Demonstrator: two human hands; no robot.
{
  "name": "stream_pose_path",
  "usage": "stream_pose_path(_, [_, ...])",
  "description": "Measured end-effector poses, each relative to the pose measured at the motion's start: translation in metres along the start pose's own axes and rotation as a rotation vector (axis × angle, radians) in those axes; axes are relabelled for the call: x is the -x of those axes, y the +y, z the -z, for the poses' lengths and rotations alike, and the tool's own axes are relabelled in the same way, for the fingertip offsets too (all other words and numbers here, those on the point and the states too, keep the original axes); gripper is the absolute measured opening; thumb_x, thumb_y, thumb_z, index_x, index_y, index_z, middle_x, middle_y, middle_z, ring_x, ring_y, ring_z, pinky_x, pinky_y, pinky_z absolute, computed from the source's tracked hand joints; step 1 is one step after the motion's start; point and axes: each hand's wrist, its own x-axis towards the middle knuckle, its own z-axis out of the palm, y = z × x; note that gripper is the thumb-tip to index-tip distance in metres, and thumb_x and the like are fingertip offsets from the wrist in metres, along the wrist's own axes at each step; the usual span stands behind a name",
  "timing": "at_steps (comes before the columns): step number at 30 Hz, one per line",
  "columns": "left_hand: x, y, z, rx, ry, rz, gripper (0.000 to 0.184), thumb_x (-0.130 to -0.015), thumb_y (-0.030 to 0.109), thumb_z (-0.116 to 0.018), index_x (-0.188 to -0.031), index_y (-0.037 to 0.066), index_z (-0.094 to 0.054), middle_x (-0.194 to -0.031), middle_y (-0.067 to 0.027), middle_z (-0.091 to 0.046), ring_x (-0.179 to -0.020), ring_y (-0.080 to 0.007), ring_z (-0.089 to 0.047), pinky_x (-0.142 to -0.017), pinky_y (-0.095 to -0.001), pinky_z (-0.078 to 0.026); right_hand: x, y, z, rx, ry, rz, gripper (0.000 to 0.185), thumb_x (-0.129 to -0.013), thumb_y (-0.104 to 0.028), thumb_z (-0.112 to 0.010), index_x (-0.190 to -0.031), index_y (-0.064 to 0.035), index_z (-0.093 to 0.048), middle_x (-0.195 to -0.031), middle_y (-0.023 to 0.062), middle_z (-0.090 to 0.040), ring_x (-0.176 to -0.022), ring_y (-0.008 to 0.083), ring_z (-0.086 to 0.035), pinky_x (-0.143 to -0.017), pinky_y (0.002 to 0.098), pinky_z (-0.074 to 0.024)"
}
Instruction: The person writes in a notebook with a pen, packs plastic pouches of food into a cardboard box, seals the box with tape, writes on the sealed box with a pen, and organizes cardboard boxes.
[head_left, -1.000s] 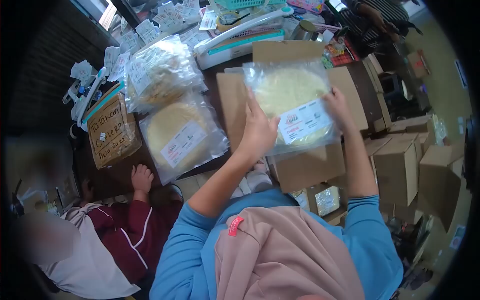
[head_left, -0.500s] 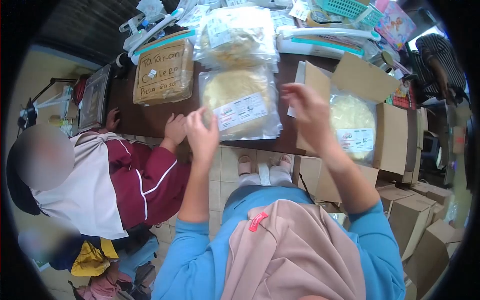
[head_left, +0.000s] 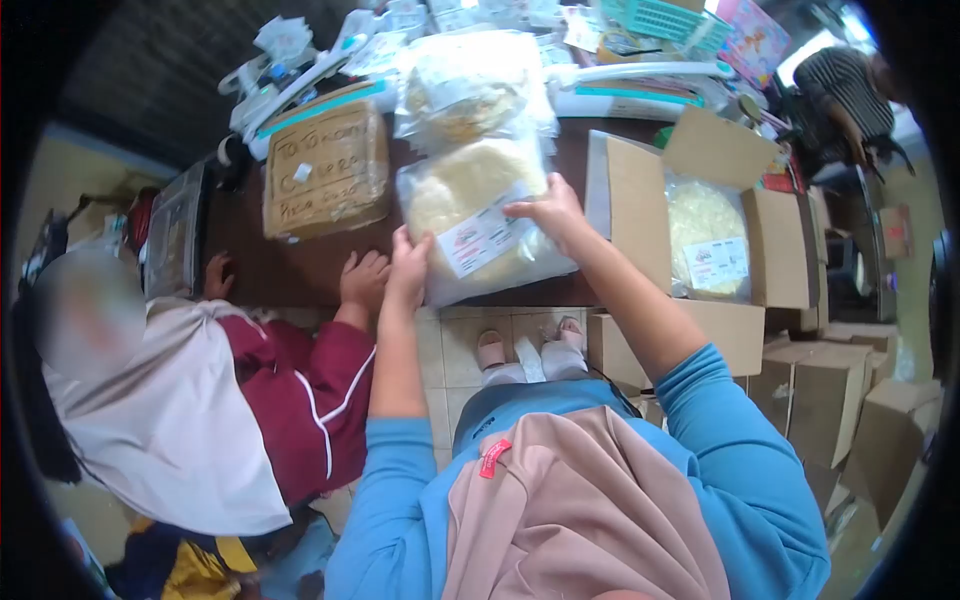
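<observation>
Clearly, both hands are busy with one pack, a clear bag around a pale, round, flat thing, at the near edge of the table. The left hand grips its near left side, thumb over the plastic; the right hand clasps the far right side, thumb laid across the top towards the label. Holding opposite sides probably keeps something so broad and floppy level. I can't tell whether the pack is fully off the table.

From where I stand, the left forearm runs almost straight out from the body, while the right one slants inward, elbow wide, sleeve ending near the bend.

Just beyond the pack is a pile of similar bags. To the right, a carton stands with its flaps spread, seemingly to leave its mouth free; another bag lies inside, label up. Left of the pack sits a taped box with handwriting on top, and a co-worker's hand rests near it, just beside the left hand. Farther back lies a sealer.
</observation>
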Motion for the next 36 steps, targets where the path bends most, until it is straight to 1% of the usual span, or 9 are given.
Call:
stream_pose_path(9, [0.09,0.123,-0.165,0.223,-0.375,-0.185,0.062,-0.088,0.007,-0.049,-0.135,0.009,-0.009,-0.131,-0.0134,-0.03,-0.118,-0.0203,-0.036,-0.1,-0.0323,-0.029,0.114,-0.088,0.182,-0.236,0.149,0.318,0.059,-0.071,-0.007,-0.069,-0.119,0.0041,-0.038,-0.107,0.0145,-0.054,-0.096,0.0195,-0.056,-0.086,0.03,-0.0443])
stream_pose_path(15, [0.086,0.05,-0.296,-0.424,-0.528,-0.422,0.079,-0.081,0.008,-0.058,-0.135,0.005,0.001,-0.135,-0.0304,-0.016,-0.129,-0.0371,-0.016,-0.106,-0.0422,-0.015,0.109,0.028,0.309,-0.31,0.272,0.189,0.065,-0.075,-0.018,-0.068,-0.125,0.0047,-0.034,-0.11,0.0188,-0.053,-0.098,0.0231,-0.057,-0.084,0.0318,-0.0463])
stream_pose_path(17, [0.085,0.046,-0.308,-0.691,-0.564,-0.417,0.08,-0.08,0.01,-0.06,-0.136,0.004,-0.004,-0.136,-0.032,-0.013,-0.13,-0.0424,-0.012,-0.107,-0.0454,-0.012,0.092,0.063,0.321,0.612,0.506,0.066,0.071,-0.079,-0.035,-0.061,-0.134,-0.003,-0.028,-0.127,0.0214,-0.042,-0.115,0.0337,-0.044,-0.098,0.0424,-0.0346])
stream_pose_path(20, [0.079,0.041,-0.321,-1.387,-0.676,-0.554,0.078,-0.08,0.029,-0.06,-0.136,0.001,-0.013,-0.139,-0.0298,-0.009,-0.13,-0.0443,-0.008,-0.106,-0.0491,-0.01,0.08,0.062,0.305,1.081,0.565,0.176,0.069,-0.081,-0.051,-0.051,-0.137,-0.0187,-0.029,-0.14,0.017,-0.026,-0.128,0.0421,-0.022,-0.104,0.0527,-0.0148])
stream_pose_path(25, [0.065,0.012,-0.336,-1.603,-0.895,-0.633,0.088,-0.082,0.052,-0.046,-0.139,-0.001,-0.006,-0.144,-0.0237,0.002,-0.134,-0.0368,0.006,-0.107,-0.0501,-0.002,0.055,0.087,0.266,1.153,0.403,0.36,0.059,-0.081,-0.057,-0.046,-0.133,-0.031,-0.035,-0.144,0.013,-0.02,-0.13,0.0455,-0.01,-0.102,0.0599,-0.0064])
stream_pose_path(29, [0.057,0.041,-0.315,-1.613,-0.663,-0.73,0.072,-0.087,0.038,-0.041,-0.138,-0.003,-0.01,-0.146,-0.0192,-0.002,-0.136,-0.0297,0.003,-0.108,-0.0456,-0.001,0.071,0.081,0.305,1.177,0.58,0.345,0.056,-0.083,-0.055,-0.043,-0.131,-0.0266,-0.041,-0.14,0.0147,-0.03,-0.128,0.0419,-0.023,-0.103,0.0537,-0.017])
stream_pose_path(32, [0.031,0.083,-0.244,-1.448,-0.349,-0.569,0.059,-0.087,0.021,-0.042,-0.136,-0.003,-0.021,-0.145,-0.019,-0.013,-0.135,-0.032,-0.002,-0.109,-0.0416,-0.005,0.125,0.08,0.394,0.734,0.814,0.015,0.055,-0.087,-0.051,-0.038,-0.123,-0.0116,-0.049,-0.121,0.0164,-0.052,-0.11,0.0326,-0.049,-0.096,0.0357,-0.034])
stream_pose_path(34, [0.03,0.053,-0.21,-1.385,-0.491,-0.529,0.056,-0.087,0.02,-0.04,-0.135,-0.003,-0.024,-0.144,-0.0198,-0.016,-0.135,-0.0329,-0.004,-0.108,-0.0428,-0.006,0.134,0.122,0.419,0.636,0.982,-0.17,0.055,-0.089,-0.047,-0.036,-0.119,-0.0046,-0.052,-0.114,0.0161,-0.057,-0.103,0.0285,-0.055,-0.093,0.0303,-0.0376])
stream_pose_path(36, [0.014,0.013,-0.214,-1.333,-0.724,-0.735,0.053,-0.087,0.021,-0.038,-0.134,-0.002,-0.027,-0.142,-0.021,-0.019,-0.134,-0.0348,-0.007,-0.108,-0.0445,-0.008,0.153,0.105,0.411,-0.449,0.471,0.065,0.053,-0.093,-0.039,-0.028,-0.112,0.0029,-0.056,-0.114,0.0134,-0.058,-0.106,0.0234,-0.054,-0.094,0.0318,-0.0364])
